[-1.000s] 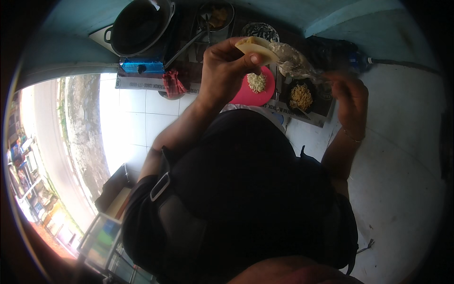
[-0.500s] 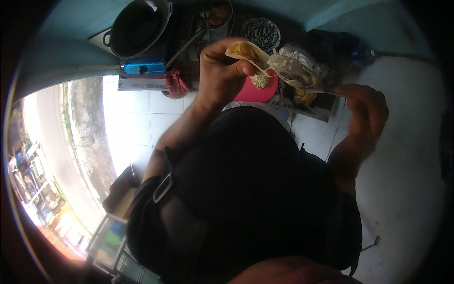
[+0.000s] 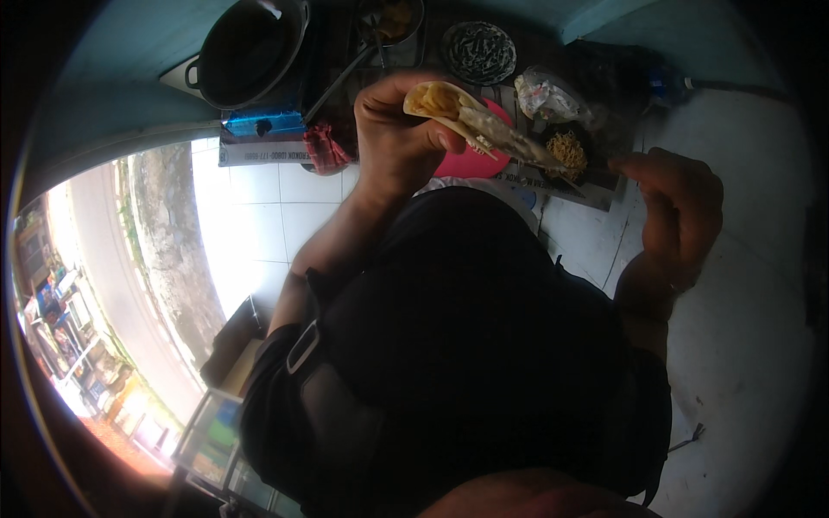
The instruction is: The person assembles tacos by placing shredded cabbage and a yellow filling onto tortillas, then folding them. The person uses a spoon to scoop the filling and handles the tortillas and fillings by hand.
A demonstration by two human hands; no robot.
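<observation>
In my left hand (image 3: 393, 129), thumb and fingers pinch a pale, thin folded wrapper (image 3: 423, 97) with yellow filling in its open end. A long flat piece coated in pale paste (image 3: 509, 138) reaches from the wrapper toward the right. My right hand (image 3: 678, 194) is closed in a pinch near the far end of this piece; exactly what lies between its fingertips is too dark to make out. Below the wrapper, a pink plate (image 3: 475, 162) is partly hidden. Yellow shredded food (image 3: 566, 151) sits in a dark dish under the coated piece.
A large wok (image 3: 259, 52) stands on a blue stove (image 3: 268, 121) at the far left. Beyond my hands are a pan of yellow pieces (image 3: 395, 22), a white-smeared dark plate (image 3: 479, 52) and a crumpled plastic bag (image 3: 548, 95). A red checked cloth (image 3: 324, 148) lies on printed paper (image 3: 596, 194).
The pasty piece has swung lower and now lines up with the wrapper's opening. My right hand has shifted slightly right, uncovering the plastic bag and shredded food. My left hand keeps its pinch.
</observation>
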